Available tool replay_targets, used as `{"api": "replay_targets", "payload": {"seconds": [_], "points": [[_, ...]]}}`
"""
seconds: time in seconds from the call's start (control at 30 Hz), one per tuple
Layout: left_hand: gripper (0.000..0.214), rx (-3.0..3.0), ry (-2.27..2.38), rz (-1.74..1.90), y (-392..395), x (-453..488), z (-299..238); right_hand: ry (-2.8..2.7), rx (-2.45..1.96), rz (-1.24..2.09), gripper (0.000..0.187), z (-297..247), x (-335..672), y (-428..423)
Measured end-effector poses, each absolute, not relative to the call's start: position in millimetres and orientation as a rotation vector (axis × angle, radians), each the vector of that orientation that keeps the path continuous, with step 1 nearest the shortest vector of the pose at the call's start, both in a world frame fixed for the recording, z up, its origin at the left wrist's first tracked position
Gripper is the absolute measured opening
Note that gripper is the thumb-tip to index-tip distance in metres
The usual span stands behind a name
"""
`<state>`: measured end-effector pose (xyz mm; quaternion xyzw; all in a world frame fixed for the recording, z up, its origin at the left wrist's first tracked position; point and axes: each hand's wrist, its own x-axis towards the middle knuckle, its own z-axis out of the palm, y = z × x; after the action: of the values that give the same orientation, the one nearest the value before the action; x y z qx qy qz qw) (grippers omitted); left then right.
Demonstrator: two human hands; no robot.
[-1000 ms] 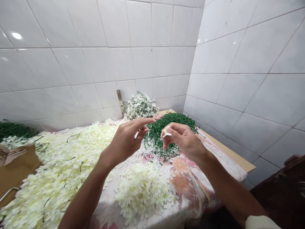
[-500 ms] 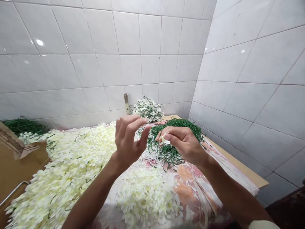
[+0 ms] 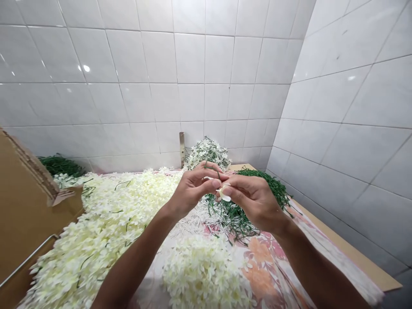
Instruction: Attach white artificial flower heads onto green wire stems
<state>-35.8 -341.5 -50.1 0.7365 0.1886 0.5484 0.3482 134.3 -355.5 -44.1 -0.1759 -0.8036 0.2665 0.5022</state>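
Note:
Both my hands are raised together above a table spread with a floral cloth [image 3: 273,266]. My right hand [image 3: 254,199] pinches a small cream artificial flower [image 3: 223,194] between thumb and fingers. My left hand [image 3: 195,186] is closed, its fingertips meeting the right hand's at the flower, with a thin green stem [image 3: 214,168] arching over its fingers. Just behind the hands lies a heap of green stems [image 3: 254,206].
A large pile of cream flowers [image 3: 96,231] covers the left of the table and a smaller heap [image 3: 206,274] lies in front. A finished white flower bunch [image 3: 207,152] leans at the tiled wall. A cardboard box [image 3: 25,201] stands at left. More green stems [image 3: 59,165] lie far left.
My left hand, open a second ago, has closed and moved right to meet my right hand at the flower. The view has shifted, showing more of the cardboard box.

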Motion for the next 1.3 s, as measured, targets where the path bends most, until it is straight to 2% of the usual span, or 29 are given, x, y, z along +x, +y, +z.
{"api": "replay_targets", "payload": {"seconds": [0.23,0.37,0.57,1.3], "points": [[0.021,1.697,0.51,1.636,-356,-44,-41,-1.885,-0.426,0.667,0.021,-31,132,-360],[0.014,1.587,0.4,1.644,-361,-48,-37,-1.878,-0.479,0.514,0.019,-20,129,-369],[0.015,1.493,0.341,1.682,-359,-52,-36,-1.76,-0.48,0.517,0.017,-27,123,-366],[0.015,1.521,0.363,1.93,-358,-40,-45,-1.875,-0.423,0.527,0.016,-38,111,-355]]}}
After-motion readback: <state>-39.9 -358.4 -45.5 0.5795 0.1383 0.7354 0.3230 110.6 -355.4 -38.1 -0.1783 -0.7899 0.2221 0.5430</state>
